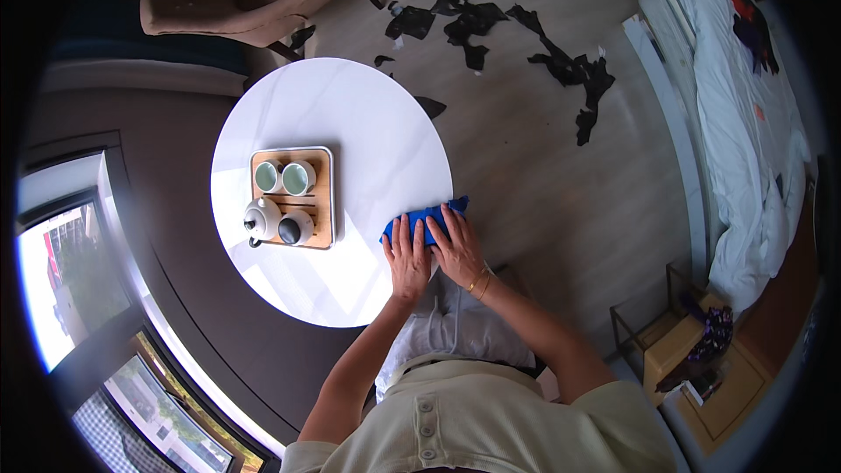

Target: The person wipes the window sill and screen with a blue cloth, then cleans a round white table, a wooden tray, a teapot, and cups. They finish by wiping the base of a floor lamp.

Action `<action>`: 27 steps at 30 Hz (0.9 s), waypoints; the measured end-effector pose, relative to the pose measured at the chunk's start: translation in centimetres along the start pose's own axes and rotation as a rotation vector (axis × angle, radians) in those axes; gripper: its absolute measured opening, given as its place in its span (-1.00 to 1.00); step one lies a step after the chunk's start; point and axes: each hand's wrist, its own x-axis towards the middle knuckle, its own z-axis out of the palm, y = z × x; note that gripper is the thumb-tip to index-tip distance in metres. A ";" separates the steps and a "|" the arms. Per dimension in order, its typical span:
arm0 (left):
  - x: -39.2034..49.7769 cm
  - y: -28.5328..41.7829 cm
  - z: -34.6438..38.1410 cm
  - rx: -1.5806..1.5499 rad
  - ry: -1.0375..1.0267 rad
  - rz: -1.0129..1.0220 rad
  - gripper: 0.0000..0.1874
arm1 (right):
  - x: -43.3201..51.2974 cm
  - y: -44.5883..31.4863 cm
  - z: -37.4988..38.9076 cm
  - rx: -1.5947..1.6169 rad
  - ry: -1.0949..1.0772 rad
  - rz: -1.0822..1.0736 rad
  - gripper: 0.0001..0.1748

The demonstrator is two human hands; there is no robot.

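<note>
A folded blue cloth (426,218) lies at the right edge of the round white table (387,118). My left hand (409,263) rests on its left part, fingers spread over it. My right hand (458,249) lies on its right part, with a gold-coloured bracelet at the wrist. Both palms face down, and the cloth's underside is hidden. Left of my hands, a wooden tea tray (322,210) with a pale rim holds two green-lined cups (299,178), a white teapot (263,219) and a white lidded vessel (295,228).
Torn black pieces (476,20) are scattered over the floor beyond the table. An upholstered chair (256,0) stands at the upper left. At the right is a bed with a white duvet (729,112), and a wooden box (677,348) sits below it. Windows (85,276) line the lower left.
</note>
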 end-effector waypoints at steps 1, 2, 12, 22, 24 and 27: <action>0.0 0.1 0.0 0.008 -0.009 -0.007 -0.37 | 0.1 0.1 0.1 -0.014 -0.005 0.006 -0.24; 0.4 0.1 0.0 0.030 -0.060 -0.038 -0.36 | 0.5 0.1 0.1 -0.019 0.032 -0.007 -0.24; 9.9 -0.9 0.0 0.016 0.060 -0.007 -0.38 | 9.4 2.9 0.6 -0.149 0.179 0.006 -0.34; 0.1 -0.7 -0.5 -0.027 -0.087 0.002 -0.40 | -0.5 -1.6 1.7 -0.062 0.106 0.166 -0.35; 1.0 -0.8 -0.2 0.004 -0.082 -0.009 -0.40 | 0.4 -1.0 1.6 -0.041 0.102 0.128 -0.33; 3.7 -0.8 -0.2 -0.021 -0.079 -0.019 -0.39 | 3.2 0.5 0.7 -0.021 0.057 0.096 -0.30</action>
